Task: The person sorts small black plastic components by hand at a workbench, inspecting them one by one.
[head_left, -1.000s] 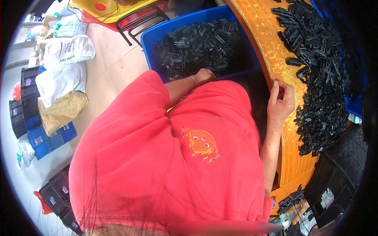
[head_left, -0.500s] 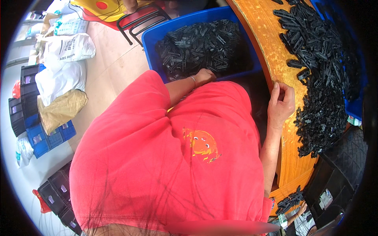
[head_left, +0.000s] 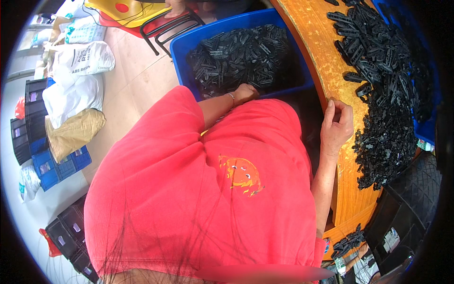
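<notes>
My left hand [head_left: 245, 93] is at the near rim of a blue bin [head_left: 177, 57] with its fingers curled down; whatever they hold, if anything, is hidden. Long, narrow black plastic parts [head_left: 236, 52] lie heaped in that bin. My right hand [head_left: 338, 124] is raised at the edge of the wooden table [head_left: 314, 35], thumb and fingertips pinched together. I cannot make out anything between them. To the right of that hand, a spread of small black plastic pieces [head_left: 385, 146] covers part of the tabletop. Longer black parts [head_left: 362, 40] are piled beyond them.
Another blue bin [head_left: 426, 130] stands at the right of the table. A person's hand [head_left: 176, 7] shows beside a yellow seat [head_left: 124, 12] with a black metal frame [head_left: 177, 28]. White sacks [head_left: 82, 57], a tan sack [head_left: 78, 132] and stacked crates [head_left: 35, 102] line the left.
Both my hands stay almost in place; the right fingers shift only slightly. The other person's hand at the top has moved a little to the right.
</notes>
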Tool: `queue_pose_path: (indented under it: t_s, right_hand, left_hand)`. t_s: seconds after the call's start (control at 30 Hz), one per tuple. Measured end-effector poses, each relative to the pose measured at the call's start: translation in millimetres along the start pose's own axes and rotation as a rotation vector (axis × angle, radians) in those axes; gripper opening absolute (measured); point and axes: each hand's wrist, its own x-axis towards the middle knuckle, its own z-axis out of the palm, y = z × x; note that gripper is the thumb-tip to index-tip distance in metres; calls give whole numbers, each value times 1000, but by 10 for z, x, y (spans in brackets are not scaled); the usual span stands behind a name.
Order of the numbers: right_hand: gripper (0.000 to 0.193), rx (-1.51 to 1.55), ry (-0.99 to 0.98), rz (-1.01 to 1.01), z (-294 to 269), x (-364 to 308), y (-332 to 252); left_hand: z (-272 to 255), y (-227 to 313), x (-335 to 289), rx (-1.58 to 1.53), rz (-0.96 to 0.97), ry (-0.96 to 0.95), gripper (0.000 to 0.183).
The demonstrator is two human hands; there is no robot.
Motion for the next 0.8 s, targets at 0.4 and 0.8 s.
queue_pose_path:
  t_s: [0.4, 0.8]
  right_hand:
    - [14, -19, 5, -17, -6, -3, -11]
    - [13, -55, 16, -31, -73, 101, -54]
  left_hand:
    - [8, 105, -63, -140, -74, 20, 21]
    - [-393, 2219, -1027, -868, -22, -119, 23]
